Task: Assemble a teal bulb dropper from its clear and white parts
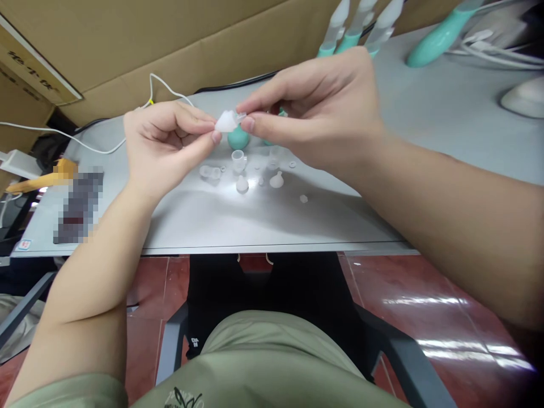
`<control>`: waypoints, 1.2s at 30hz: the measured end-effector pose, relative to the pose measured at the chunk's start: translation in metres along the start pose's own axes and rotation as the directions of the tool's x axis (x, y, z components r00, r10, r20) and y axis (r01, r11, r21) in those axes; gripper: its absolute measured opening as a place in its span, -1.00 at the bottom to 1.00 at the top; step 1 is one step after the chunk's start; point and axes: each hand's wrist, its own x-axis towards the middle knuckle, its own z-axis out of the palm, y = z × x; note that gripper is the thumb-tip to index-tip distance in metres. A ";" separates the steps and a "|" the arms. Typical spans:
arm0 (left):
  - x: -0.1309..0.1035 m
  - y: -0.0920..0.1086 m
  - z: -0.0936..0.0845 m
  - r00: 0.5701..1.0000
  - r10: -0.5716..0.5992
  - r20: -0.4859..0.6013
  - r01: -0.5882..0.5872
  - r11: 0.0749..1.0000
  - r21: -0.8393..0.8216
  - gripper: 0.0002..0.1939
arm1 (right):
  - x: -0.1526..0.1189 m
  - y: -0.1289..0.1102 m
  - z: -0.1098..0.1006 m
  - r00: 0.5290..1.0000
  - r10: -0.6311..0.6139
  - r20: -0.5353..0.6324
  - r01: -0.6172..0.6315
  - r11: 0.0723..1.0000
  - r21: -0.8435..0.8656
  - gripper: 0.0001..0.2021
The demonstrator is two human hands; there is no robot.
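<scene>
Above the grey worktop [263,226], the left hand [164,144] and right hand [314,107] both pinch a small translucent white cone-shaped silicone piece [226,121] (fingers clamped on it), over scattered clear plastic parts [242,173].

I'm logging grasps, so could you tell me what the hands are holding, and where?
Both hands pinch one small translucent white piece: the left hand holds its wider end, the right hand its narrow tip.
</scene>
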 end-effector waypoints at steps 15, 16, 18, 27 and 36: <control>-0.002 -0.016 0.017 0.980 0.120 -0.159 -0.124 0.992 -0.017 -0.49 | -0.001 0.021 0.017 0.990 0.010 -0.139 0.027 0.963 0.268 -0.65; -0.001 -0.017 0.015 0.979 0.123 -0.163 -0.127 0.992 -0.014 -0.48 | -0.002 0.021 0.017 0.991 0.013 -0.133 0.026 0.958 0.286 -0.69; 0.000 -0.018 0.012 0.981 0.116 -0.157 -0.121 0.992 -0.020 -0.48 | -0.003 0.019 0.017 0.993 0.010 -0.116 0.028 0.948 0.317 -0.74; -0.002 -0.028 0.010 0.998 0.041 -0.042 -0.041 0.999 0.011 -0.44 | -0.002 0.017 0.028 0.983 -0.026 -0.183 0.084 0.944 0.318 -0.65; -0.002 -0.019 0.016 0.994 0.066 -0.090 -0.067 0.998 -0.011 -0.42 | -0.003 0.020 0.026 0.984 -0.017 -0.179 0.056 0.975 0.215 -0.77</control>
